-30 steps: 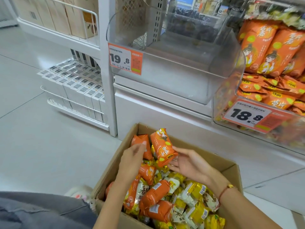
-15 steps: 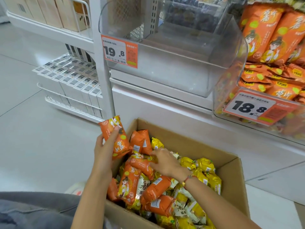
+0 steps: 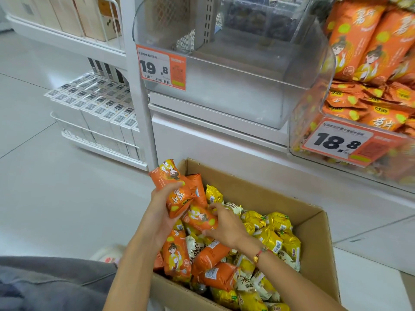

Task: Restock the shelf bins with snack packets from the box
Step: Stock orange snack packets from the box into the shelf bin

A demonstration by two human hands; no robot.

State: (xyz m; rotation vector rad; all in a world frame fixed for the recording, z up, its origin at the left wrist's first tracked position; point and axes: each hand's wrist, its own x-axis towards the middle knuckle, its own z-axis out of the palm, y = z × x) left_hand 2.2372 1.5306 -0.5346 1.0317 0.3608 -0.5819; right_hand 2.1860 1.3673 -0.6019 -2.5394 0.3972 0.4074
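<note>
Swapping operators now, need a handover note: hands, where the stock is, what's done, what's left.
Left hand: grips an orange snack packet above the near-left corner of the brown cardboard box.
Right hand: grasping a second orange packet on top of the pile in the box.
Box: on the floor, full of orange, yellow and white packets.
Done: right clear plastic bin, tagged 18.8, holds orange packets.
Left: clear bin tagged 19.8 has nothing in it; the held packets are not yet binned.

Bare forearms, red cord bracelet (image 3: 261, 254) with gold charm on right wrist, grey trousers (image 3: 45, 286)
</note>
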